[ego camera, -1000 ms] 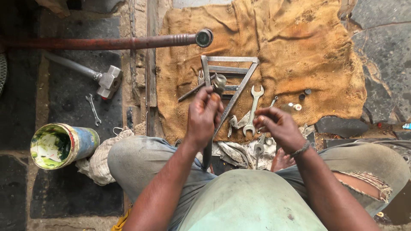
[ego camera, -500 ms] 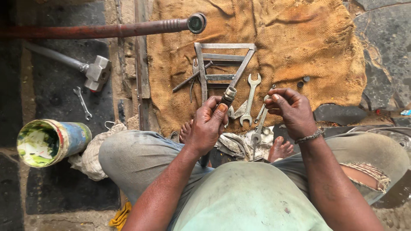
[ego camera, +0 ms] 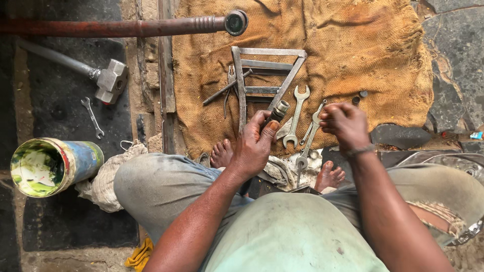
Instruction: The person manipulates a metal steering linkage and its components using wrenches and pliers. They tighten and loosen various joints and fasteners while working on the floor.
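Observation:
My left hand [ego camera: 254, 143] is closed around a short dark cylindrical metal part [ego camera: 278, 112] whose open end points up and right. My right hand [ego camera: 344, 123] is closed, fingertips pinched together at its left side; whatever small piece it may hold is too small to make out. Both hands hover over a brown burlap cloth [ego camera: 363, 55]. Below and between them lie two open-ended wrenches [ego camera: 295, 116] and a metal triangular frame [ego camera: 267, 70]. My bare feet [ego camera: 222, 153] rest at the cloth's near edge.
A long rusty pipe [ego camera: 126, 26] lies across the top. A sledgehammer [ego camera: 108, 80] and a small wrench [ego camera: 93, 117] lie on the dark stone floor at left. A paint-stained can [ego camera: 48, 166] lies on its side. Small nuts [ego camera: 359, 96] sit right of the wrenches.
Both hands have lifted off the cloth and drawn toward me. My left hand has picked up the cylindrical part, and my right hand has closed into a pinch.

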